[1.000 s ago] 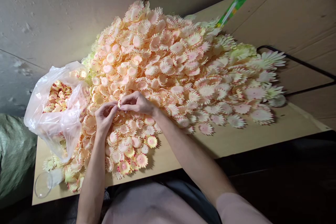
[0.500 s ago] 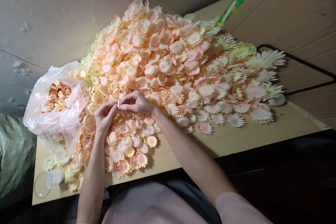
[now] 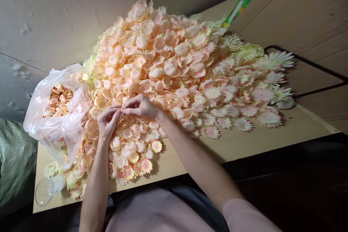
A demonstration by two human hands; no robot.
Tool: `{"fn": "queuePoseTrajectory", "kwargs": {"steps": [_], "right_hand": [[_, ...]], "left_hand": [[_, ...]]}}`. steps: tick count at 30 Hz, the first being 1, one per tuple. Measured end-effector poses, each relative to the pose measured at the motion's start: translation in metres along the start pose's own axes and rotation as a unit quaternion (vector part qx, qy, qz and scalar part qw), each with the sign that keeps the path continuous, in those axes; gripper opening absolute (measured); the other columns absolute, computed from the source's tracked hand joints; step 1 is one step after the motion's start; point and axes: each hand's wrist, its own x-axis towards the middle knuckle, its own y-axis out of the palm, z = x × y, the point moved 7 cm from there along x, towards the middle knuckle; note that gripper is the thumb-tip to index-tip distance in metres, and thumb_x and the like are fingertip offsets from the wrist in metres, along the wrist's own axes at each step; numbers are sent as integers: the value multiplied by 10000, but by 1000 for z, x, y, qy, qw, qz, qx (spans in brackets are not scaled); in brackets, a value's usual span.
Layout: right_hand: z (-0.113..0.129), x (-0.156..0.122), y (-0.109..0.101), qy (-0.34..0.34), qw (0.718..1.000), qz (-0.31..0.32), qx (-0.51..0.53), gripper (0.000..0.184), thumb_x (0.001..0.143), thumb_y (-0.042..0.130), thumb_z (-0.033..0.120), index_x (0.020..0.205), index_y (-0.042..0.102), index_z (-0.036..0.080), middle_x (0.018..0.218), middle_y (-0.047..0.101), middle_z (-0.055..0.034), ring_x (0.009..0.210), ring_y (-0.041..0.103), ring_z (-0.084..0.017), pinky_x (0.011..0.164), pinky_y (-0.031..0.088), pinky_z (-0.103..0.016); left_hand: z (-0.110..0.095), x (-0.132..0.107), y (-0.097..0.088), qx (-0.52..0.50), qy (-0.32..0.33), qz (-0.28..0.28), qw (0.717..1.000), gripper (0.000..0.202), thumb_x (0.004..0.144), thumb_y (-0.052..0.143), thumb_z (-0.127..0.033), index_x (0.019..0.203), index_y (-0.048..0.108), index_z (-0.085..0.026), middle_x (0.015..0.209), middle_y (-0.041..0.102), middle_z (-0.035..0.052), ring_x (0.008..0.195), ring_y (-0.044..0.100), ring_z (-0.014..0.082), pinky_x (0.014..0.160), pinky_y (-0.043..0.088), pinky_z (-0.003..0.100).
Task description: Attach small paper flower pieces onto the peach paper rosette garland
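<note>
A big heap of peach and pink paper flower pieces (image 3: 174,65) covers most of the wooden table (image 3: 244,145). My left hand (image 3: 107,121) and my right hand (image 3: 140,106) meet over the near side of the heap. Both pinch one small flower piece (image 3: 123,109) between their fingertips. The fingers of both hands are closed around it. Loose flower pieces lie flat under and around my hands.
A clear plastic bag (image 3: 58,116) holding more flower pieces sits at the left. A clear cup (image 3: 45,191) lies at the table's near left corner. A green packet (image 3: 239,7) pokes out behind the heap. A black metal frame (image 3: 312,67) stands at the right.
</note>
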Motion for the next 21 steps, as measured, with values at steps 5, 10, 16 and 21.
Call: {"fn": "queuePoseTrajectory", "kwargs": {"steps": [5, 10, 16, 21], "right_hand": [[1, 0, 0, -2, 1000, -3, -1, 159, 667, 744, 252, 705, 744, 98, 627, 653, -16, 553, 512, -88, 527, 392, -227], [-1, 1, 0, -4, 1000, -6, -3, 157, 657, 744, 246, 706, 743, 98, 649, 665, -23, 575, 533, -97, 546, 404, -232], [2, 1, -1, 8, 1000, -26, 3, 164, 639, 746, 264, 666, 713, 106, 646, 655, -22, 612, 547, -114, 570, 419, -239], [5, 1, -1, 22, 999, -33, 16, 127, 620, 729, 236, 616, 682, 119, 579, 608, 5, 559, 507, -98, 543, 405, -233]], "left_hand": [[-2, 0, 0, 28, 17, 1, 999, 82, 769, 741, -261, 829, 775, -216, 943, 751, 76, 871, 698, 184, 789, 542, 310], [-3, -1, -2, 66, 21, -13, 997, 98, 804, 705, -277, 793, 769, -203, 904, 756, 73, 829, 696, 176, 733, 535, 292], [0, 0, -3, 43, 3, -23, 999, 144, 835, 672, -309, 846, 756, -192, 920, 755, 73, 850, 686, 167, 777, 527, 280], [5, 0, -4, 19, -29, -43, 998, 213, 845, 653, -378, 856, 732, -180, 896, 727, 55, 809, 653, 142, 767, 506, 249]]}}
